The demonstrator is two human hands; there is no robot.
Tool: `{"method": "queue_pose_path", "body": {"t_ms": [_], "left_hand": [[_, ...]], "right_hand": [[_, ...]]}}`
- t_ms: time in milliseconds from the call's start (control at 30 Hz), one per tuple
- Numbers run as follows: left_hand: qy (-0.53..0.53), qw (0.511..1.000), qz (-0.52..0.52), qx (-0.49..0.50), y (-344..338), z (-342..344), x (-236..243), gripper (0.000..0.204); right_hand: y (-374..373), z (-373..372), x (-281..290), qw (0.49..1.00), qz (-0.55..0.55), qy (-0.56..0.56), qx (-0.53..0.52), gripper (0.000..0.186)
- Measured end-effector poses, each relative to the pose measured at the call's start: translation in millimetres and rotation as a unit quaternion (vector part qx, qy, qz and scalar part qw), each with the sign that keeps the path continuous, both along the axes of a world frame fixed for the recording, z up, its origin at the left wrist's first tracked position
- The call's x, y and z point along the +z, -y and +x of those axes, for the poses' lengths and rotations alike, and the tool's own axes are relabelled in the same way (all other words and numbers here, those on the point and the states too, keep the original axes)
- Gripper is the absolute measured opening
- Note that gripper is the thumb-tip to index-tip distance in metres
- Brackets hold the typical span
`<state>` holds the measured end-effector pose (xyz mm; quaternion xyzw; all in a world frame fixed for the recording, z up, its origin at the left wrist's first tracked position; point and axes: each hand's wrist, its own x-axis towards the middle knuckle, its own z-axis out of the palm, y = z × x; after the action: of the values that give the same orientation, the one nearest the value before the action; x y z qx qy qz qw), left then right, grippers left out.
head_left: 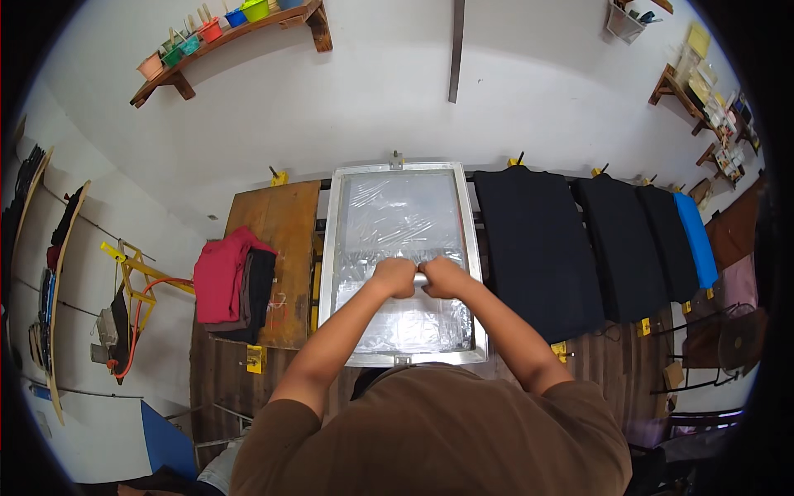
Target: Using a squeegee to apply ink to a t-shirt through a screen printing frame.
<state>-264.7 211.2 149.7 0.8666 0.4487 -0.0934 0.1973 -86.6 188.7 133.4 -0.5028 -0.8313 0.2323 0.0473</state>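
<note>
A screen printing frame (pixel 333 248) with a metal rim lies flat in front of me, its mesh under wrinkled, shiny clear film (pixel 397 207). Over the middle of it, my left hand (pixel 394 278) and my right hand (pixel 445 277) are side by side, both closed in fists. Between them shows a short piece of a silver bar (pixel 421 279), like a squeegee handle, which both grip. The fists hide the rest of it. Clamps hold the frame at its far and near ends.
Left of the frame, folded red and dark shirts (pixel 222 277) lie on a wooden board (pixel 285 223). Black cloth-covered boards (pixel 538 248) and a blue one (pixel 696 240) stand to the right. A yellow stand (pixel 136 281) is at far left. Paint tubs (pixel 211 31) line a wall shelf (pixel 248 37).
</note>
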Motion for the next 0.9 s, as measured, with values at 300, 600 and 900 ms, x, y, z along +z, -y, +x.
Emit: {"method": "queue_pose_path", "body": {"t_ms": [300, 600, 900], "left_hand": [[0.197, 0.970, 0.141, 0.032, 117, -25, -80, 0.023], [0.183, 0.981, 0.064, 0.009, 172, -33, -62, 0.019], [0.158, 0.979, 0.112, 0.057, 71, -10, -57, 0.020]], "right_hand": [[115, -28, -68, 0.991, 0.132, -0.030, -0.019, 0.022], [175, -26, -50, 0.998, 0.053, -0.037, -0.011, 0.028], [63, -12, -40, 0.993, 0.103, -0.035, -0.032, 0.021]]}}
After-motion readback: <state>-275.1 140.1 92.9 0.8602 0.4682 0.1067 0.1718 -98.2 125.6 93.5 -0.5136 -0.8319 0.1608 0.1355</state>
